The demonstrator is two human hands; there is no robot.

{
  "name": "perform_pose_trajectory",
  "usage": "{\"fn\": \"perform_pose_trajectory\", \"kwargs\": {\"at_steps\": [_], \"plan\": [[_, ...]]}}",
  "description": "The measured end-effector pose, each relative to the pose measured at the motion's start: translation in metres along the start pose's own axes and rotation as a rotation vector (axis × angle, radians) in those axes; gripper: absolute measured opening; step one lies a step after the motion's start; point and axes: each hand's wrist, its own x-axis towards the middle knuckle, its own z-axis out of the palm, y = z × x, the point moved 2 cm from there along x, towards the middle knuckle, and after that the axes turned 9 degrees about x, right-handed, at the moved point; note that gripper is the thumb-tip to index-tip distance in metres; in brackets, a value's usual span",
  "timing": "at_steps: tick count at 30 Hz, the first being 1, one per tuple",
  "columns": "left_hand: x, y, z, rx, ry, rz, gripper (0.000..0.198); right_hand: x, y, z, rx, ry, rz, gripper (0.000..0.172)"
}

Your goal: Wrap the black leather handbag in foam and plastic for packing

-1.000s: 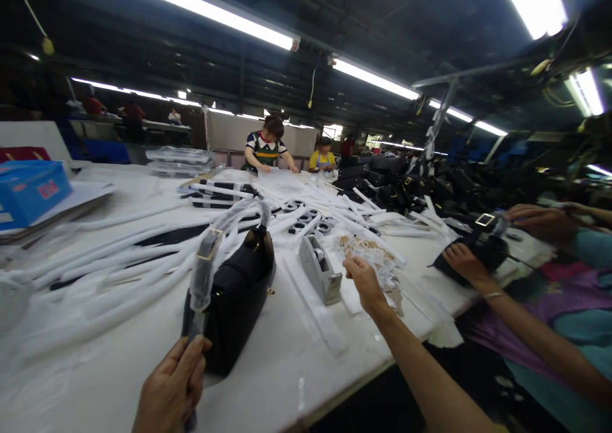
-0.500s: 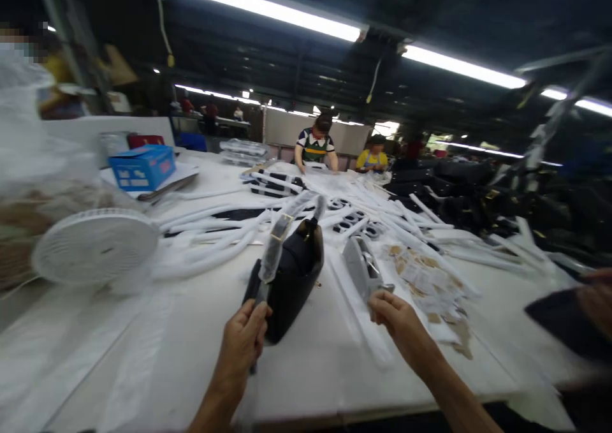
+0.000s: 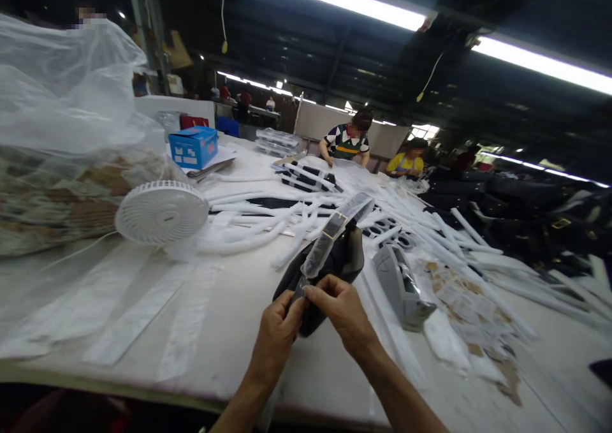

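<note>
A black bag [image 3: 351, 254] stands tilted on the table in front of me, its strap [image 3: 329, 232] arching up over it. Clear plastic film and white foam wrap part of the strap, and a gold-coloured buckle [image 3: 336, 226] shows through. My left hand [image 3: 280, 321] grips the strap's lower end, thumb on top. Fingers pinched, my right hand [image 3: 337, 302] touches the strap at the lower edge of the wrapping; whatever lies between its fingertips is too small to make out. To the right of the bag is a grey tape dispenser [image 3: 399, 286].
White foam strips [image 3: 258, 229] spread across the table [image 3: 229, 331]. On the left are a white fan [image 3: 162, 213], a blue box [image 3: 194, 147] and a large clear plastic bag [image 3: 71, 114]. Paper tags [image 3: 468, 299] lie right, before piled black bags [image 3: 526, 210]. A co-worker [image 3: 347, 139] works opposite.
My right hand has left the tape dispenser and moved left to the strap beside my left hand. The view has swung left, so the scene sits further right.
</note>
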Motion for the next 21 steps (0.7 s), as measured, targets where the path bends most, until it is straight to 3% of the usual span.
{"fn": "perform_pose_trajectory", "kwargs": {"at_steps": [3,9,12,18,21], "plan": [[-0.001,0.002,-0.003,0.061,0.012,0.032,0.035,0.006,0.008,-0.001,-0.093,0.105,-0.008,0.037],[-0.002,0.011,-0.004,0.093,0.035,0.103,0.033,0.013,0.013,0.0,-0.102,0.12,0.011,0.04],[-0.001,0.007,0.0,-0.102,-0.06,-0.036,0.038,0.012,0.012,-0.003,-0.038,0.09,0.044,0.041],[0.001,0.006,-0.004,-0.509,-0.182,-0.298,0.046,0.0,0.014,-0.011,0.233,-0.17,0.278,0.036],[0.0,0.008,-0.004,-0.673,-0.241,-0.417,0.036,-0.004,0.021,-0.008,0.248,-0.13,0.291,0.038]]}}
